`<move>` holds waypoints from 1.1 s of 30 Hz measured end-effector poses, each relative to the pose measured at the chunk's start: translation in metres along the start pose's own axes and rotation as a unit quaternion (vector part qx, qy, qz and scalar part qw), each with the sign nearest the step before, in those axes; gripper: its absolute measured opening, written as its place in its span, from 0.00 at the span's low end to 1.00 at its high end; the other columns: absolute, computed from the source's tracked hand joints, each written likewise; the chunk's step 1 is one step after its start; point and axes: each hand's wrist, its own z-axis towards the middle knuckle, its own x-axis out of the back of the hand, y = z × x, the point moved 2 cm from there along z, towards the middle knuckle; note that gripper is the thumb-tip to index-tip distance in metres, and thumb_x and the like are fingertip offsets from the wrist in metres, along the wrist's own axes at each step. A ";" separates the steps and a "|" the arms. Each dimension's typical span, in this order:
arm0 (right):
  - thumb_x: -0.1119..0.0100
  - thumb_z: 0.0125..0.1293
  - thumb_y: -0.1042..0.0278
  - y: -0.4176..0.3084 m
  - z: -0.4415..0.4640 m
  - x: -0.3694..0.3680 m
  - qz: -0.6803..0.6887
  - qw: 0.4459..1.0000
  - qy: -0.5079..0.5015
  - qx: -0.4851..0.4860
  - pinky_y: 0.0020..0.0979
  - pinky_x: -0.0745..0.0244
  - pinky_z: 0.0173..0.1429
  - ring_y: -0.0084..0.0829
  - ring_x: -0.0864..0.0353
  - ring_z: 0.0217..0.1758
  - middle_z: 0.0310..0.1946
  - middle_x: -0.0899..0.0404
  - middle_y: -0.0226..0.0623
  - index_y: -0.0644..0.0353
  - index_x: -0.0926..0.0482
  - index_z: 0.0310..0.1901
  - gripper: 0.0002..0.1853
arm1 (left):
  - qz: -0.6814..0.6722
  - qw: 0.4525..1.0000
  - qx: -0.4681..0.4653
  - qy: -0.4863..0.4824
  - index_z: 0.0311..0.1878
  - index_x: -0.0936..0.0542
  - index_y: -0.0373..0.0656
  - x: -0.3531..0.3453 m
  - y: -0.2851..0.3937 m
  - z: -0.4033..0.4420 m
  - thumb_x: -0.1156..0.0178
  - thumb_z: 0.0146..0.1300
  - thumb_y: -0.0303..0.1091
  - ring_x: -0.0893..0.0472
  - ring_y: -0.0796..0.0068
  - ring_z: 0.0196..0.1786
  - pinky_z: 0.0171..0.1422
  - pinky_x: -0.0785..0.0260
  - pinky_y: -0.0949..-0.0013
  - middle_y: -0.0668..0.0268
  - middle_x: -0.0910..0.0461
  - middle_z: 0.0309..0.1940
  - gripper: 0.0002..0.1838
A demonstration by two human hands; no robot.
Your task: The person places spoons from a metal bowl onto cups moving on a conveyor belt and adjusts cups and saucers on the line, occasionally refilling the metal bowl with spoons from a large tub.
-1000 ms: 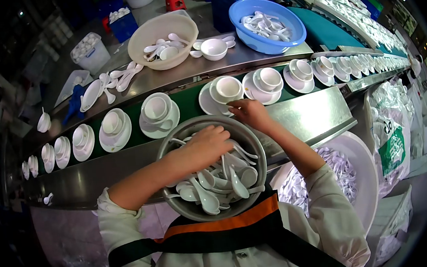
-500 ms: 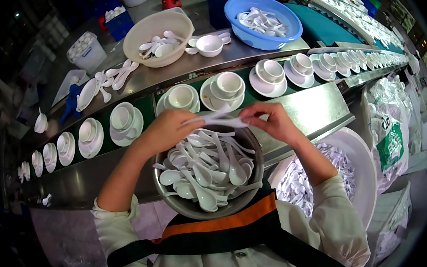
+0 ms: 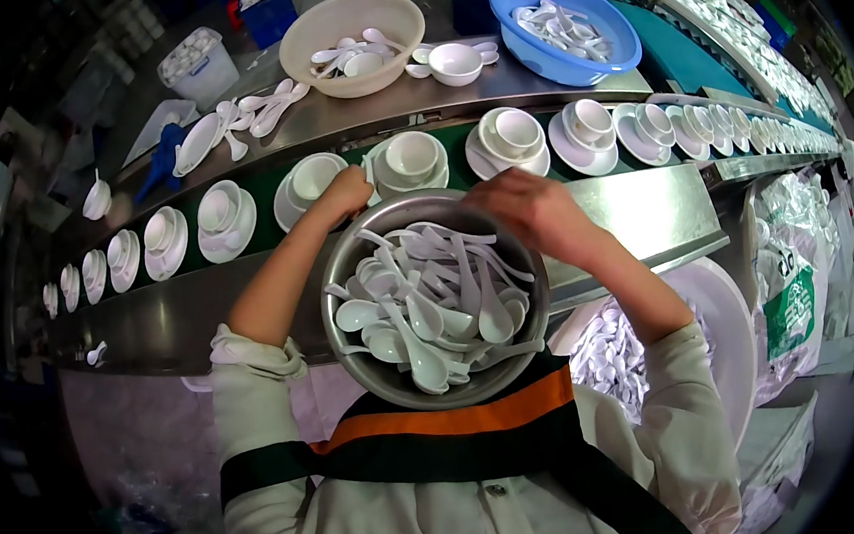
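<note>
Separated since the earlier frame: left hand (image 3: 346,191), now at the green belt (image 3: 265,214), and right hand (image 3: 535,214), now over the basin's (image 3: 457,398) far-right rim. Belt: beyond the fingers, carrying stacked bowl sets (image 3: 411,155); one stands just right of the left fingertips. Basin: nearer the body; many spoons (image 3: 426,317) remain, work judged unfinished. White spoon (image 3: 370,173): apparently pinched by the left fingers. Right fingers: blurred, state cannot be told.

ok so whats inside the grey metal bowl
White spoons, jumbled in a heap with handles pointing different ways. The upper ones cover whatever lies deeper in the grey metal bowl.
</note>
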 end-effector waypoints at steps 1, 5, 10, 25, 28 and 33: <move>0.44 0.44 0.73 -0.010 0.001 -0.009 -0.056 0.996 -0.039 0.060 0.30 0.28 0.50 0.33 0.27 0.47 0.44 0.25 0.32 0.56 0.22 0.42 0.18 | 0.020 0.999 -0.027 0.009 0.26 0.23 0.32 -0.005 -0.008 0.005 0.50 0.52 0.28 0.24 0.69 0.14 0.17 0.33 0.66 0.55 0.23 0.17 0.10; 0.45 0.43 0.72 -0.017 -0.004 -0.034 -0.137 0.974 -0.082 0.164 0.27 0.28 0.48 0.29 0.28 0.45 0.40 0.25 0.29 0.55 0.20 0.35 0.13 | -0.014 1.000 -0.025 0.002 0.28 0.22 0.34 -0.001 -0.022 0.003 0.49 0.54 0.35 0.24 0.69 0.14 0.19 0.33 0.66 0.58 0.22 0.17 0.13; 0.43 0.41 0.69 0.005 -0.012 0.012 -0.237 0.969 -0.010 0.075 0.27 0.26 0.39 0.28 0.26 0.38 0.31 0.25 0.27 0.56 0.21 0.34 0.14 | 0.085 0.993 -0.028 0.075 0.30 0.22 0.36 0.036 -0.028 -0.039 0.46 0.55 0.39 0.22 0.69 0.23 0.28 0.31 0.67 0.59 0.22 0.21 0.13; 0.48 0.56 0.41 0.115 -0.031 -0.041 -0.155 0.893 -0.130 -0.403 0.40 0.26 0.34 0.40 0.19 0.35 0.33 0.20 0.43 0.56 0.20 0.33 0.23 | 0.285 0.840 -0.450 -0.100 0.32 0.25 0.39 -0.049 0.131 -0.096 0.39 0.44 0.28 0.29 0.53 0.42 0.45 0.36 0.57 0.55 0.26 0.34 0.09; 0.43 0.56 0.48 0.064 -0.031 -0.007 0.041 0.975 0.041 -0.213 0.39 0.27 0.37 0.43 0.21 0.34 0.35 0.21 0.43 0.58 0.23 0.42 0.22 | 0.278 0.848 -0.432 -0.128 0.27 0.25 0.38 -0.023 0.147 -0.112 0.39 0.45 0.27 0.28 0.54 0.37 0.40 0.36 0.57 0.56 0.26 0.28 0.06; 0.39 0.52 0.55 0.012 -0.035 -0.002 0.193 0.975 -0.008 -0.112 0.38 0.30 0.46 0.42 0.25 0.42 0.39 0.23 0.43 0.62 0.25 0.46 0.23 | 0.198 0.880 -0.431 -0.015 0.27 0.26 0.36 0.004 0.160 -0.124 0.42 0.48 0.26 0.28 0.54 0.33 0.37 0.37 0.56 0.55 0.28 0.25 0.05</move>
